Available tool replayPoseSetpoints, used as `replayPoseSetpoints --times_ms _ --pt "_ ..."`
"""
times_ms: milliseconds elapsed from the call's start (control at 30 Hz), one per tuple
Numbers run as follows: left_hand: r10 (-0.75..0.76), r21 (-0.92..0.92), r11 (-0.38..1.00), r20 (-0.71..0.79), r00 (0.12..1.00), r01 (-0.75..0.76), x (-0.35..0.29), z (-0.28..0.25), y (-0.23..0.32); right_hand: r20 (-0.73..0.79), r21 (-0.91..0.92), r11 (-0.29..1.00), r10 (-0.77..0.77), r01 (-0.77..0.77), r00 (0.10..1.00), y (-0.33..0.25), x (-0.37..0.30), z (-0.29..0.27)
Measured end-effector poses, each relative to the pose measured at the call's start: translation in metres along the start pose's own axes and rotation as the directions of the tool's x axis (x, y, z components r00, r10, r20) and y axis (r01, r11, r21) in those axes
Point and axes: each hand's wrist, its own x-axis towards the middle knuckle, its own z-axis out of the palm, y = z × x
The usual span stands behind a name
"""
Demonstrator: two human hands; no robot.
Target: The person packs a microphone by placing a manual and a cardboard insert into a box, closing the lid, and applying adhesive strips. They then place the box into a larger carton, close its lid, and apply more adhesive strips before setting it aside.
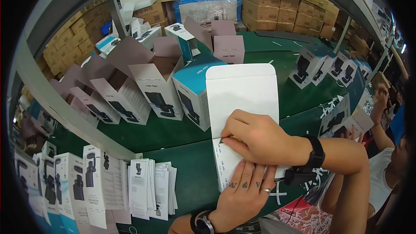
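Observation:
A white carton (242, 91) lies in front of me with its long flap folded open away from me. Along its left edge runs a strip with small blue print (220, 164). My right hand (260, 136) bends over the carton, fingertips pinched at the upper end of that strip by the flap's fold; what is between them is too small to make out. My left hand (242, 201), with a ring and a watch, lies on the near part of the carton, fingers stretched out side by side. Part of the carton is hidden under both hands. A black object (300, 176) sits beside my right wrist.
Several open printed boxes (160, 97) and a teal-topped box (197, 89) stand behind left. Paper leaflets (141, 188) and upright boxes (69, 182) are at left. More boxes (310, 67) stand at right, near a co-worker's arm (380, 104). White paper strips (277, 197) lie around.

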Motion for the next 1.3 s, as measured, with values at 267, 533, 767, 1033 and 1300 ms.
replayPoseSetpoints --times_ms 267,533,767,1033,1300 --pt "0.016 0.02 1.0 0.018 1.0 -0.017 0.0005 0.0015 -0.0022 -0.003 0.117 0.991 -0.063 0.063 0.998 -0.0028 -0.0035 0.0036" --pt "0.026 0.008 1.0 0.012 1.0 -0.026 -0.0028 0.0071 -0.0002 -0.013 0.001 1.0 0.031 -0.031 0.999 -0.0041 -0.0059 0.0044" --pt "0.026 0.004 1.0 -0.007 1.0 -0.026 0.0011 0.0043 -0.0028 -0.059 -0.048 0.996 0.07 -0.073 0.996 -0.0045 -0.0032 0.0039" --pt "0.029 0.006 1.0 -0.03 0.999 -0.028 -0.0003 0.0084 -0.0022 0.009 0.144 0.987 -0.074 0.072 0.997 -0.0079 -0.0069 0.0056" --pt "0.023 0.02 1.0 -0.03 0.999 -0.023 0.0021 0.0052 -0.001 -0.065 -0.126 0.992 -0.003 -0.005 0.998 -0.0011 -0.0016 0.0048"
